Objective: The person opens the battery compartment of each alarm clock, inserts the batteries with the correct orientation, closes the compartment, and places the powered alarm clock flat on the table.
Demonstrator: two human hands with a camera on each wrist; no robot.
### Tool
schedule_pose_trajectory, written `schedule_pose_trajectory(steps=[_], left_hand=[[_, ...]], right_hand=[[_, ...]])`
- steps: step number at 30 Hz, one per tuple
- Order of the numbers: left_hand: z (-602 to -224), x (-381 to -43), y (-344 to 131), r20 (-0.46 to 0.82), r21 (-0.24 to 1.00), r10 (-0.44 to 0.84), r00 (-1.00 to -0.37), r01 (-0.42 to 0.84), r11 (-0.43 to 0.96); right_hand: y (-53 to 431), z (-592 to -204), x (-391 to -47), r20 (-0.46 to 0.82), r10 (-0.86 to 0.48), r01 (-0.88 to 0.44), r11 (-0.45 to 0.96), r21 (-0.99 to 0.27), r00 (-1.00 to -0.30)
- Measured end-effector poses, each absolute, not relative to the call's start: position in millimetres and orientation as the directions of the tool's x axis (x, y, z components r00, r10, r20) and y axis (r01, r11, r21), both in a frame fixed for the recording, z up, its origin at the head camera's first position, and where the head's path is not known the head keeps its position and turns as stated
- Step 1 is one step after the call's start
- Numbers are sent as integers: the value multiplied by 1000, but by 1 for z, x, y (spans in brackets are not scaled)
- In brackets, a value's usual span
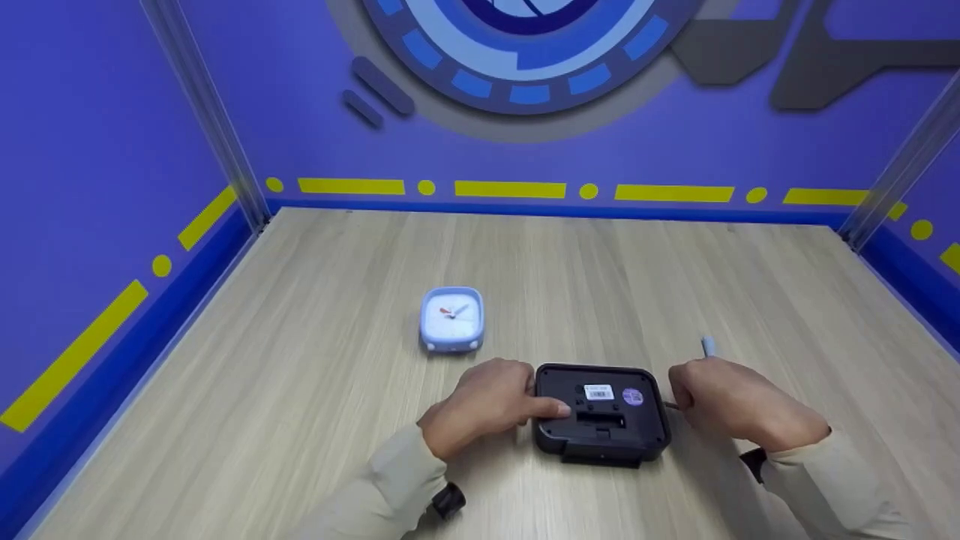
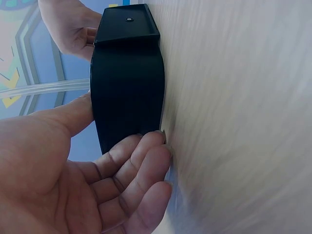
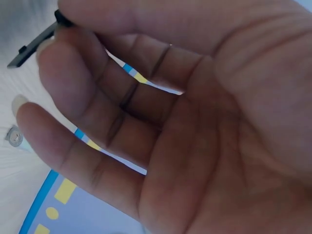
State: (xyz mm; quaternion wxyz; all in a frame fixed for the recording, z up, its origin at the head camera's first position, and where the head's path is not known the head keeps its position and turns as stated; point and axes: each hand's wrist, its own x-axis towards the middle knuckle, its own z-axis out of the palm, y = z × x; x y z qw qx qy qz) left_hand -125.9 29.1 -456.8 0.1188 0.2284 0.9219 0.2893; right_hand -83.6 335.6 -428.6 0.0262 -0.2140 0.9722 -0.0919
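A black box-shaped device [image 1: 559,435] lies on the table with its back up, showing a white barcode label, a round purple sticker and a dark battery recess. My left hand [image 1: 487,397] grips its left edge, thumb on the back; in the left wrist view the fingers [image 2: 151,170] curl against its side. To the right of the device, my right hand [image 1: 742,401] pinches a thin black battery cover [image 3: 34,45] between thumb and forefinger. Just beyond that hand a light blue battery [image 1: 709,346] lies partly hidden; its metal end shows in the right wrist view.
A small light blue alarm clock [image 1: 452,319] sits face up, behind and left of the device. The wooden table [image 1: 337,285] is bounded by blue panels [image 1: 525,161] at the back and both sides, with metal posts at the corners.
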Motion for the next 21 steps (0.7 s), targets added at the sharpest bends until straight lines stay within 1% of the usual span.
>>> schedule_pose_trajectory(steps=[11, 21], left_hand=[[-457, -126, 29, -89, 588, 493, -866, 353, 727], [-457, -126, 29, -91, 587, 488, -868, 349, 731]], right_hand=[[333, -433, -84, -41, -433, -419, 889, -186, -900], [333, -430, -86, -115, -410, -380, 900, -215, -905]])
